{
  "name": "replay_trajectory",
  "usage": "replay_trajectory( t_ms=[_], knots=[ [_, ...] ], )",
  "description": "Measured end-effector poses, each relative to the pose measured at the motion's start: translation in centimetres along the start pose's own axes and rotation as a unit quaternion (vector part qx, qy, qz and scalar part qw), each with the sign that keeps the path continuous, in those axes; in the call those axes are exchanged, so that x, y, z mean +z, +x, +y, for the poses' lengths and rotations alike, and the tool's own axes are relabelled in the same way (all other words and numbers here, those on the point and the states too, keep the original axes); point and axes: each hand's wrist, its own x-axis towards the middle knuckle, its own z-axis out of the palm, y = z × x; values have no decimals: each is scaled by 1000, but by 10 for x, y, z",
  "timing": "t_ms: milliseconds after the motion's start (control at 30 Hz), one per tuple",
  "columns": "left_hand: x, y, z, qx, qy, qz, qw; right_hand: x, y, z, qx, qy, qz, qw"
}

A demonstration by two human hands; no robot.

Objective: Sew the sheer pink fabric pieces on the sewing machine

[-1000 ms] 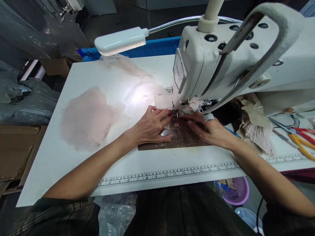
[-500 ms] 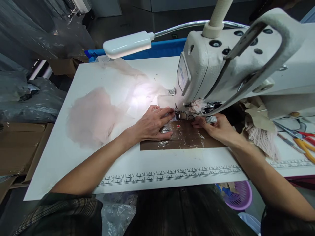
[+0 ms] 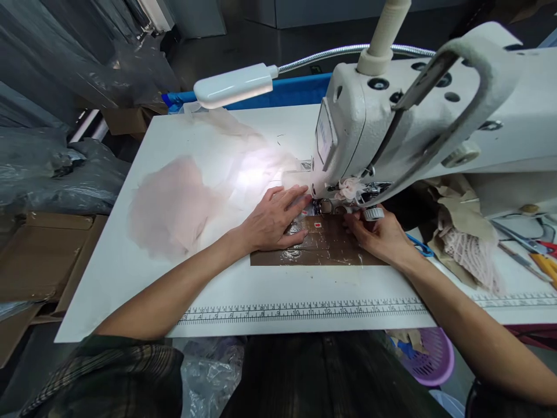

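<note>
Free to cross at the front of the table (image 3: 278,284), between the left forearm (image 3: 174,284) and the right forearm (image 3: 461,307), from the ruler (image 3: 304,314) up to the brown sheet (image 3: 333,249). Also open at the far left, around the pink cloth (image 3: 174,206). Blocked at the right by the sewing machine (image 3: 352,116) and its curved bar (image 3: 486,87). Tight beneath it, between the left hand (image 3: 278,219) and the right hand (image 3: 380,235). Overhung at the back by the lamp (image 3: 232,86). Crowded past the right hand by the blue handle (image 3: 416,242), cloth scraps (image 3: 470,249) and tools (image 3: 545,266).
</note>
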Motion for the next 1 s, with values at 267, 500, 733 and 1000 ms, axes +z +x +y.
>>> replay_trajectory(
  t_ms=[267, 500, 733, 1000],
  knots=[
    [-31, 14, -17, -144, 136, -63, 978, 3, -11, -6, -86, -81, -25, 993],
    [-57, 53, -152, -439, 97, -245, 859, 9, -16, 14, -129, -138, -27, 982],
    [-20, 96, -196, -292, -6, -163, 942, 15, -17, 43, -163, -163, -7, 973],
    [1, 150, -176, -40, 71, -84, 993, 18, -15, 34, -176, -185, 19, 967]
  ],
)
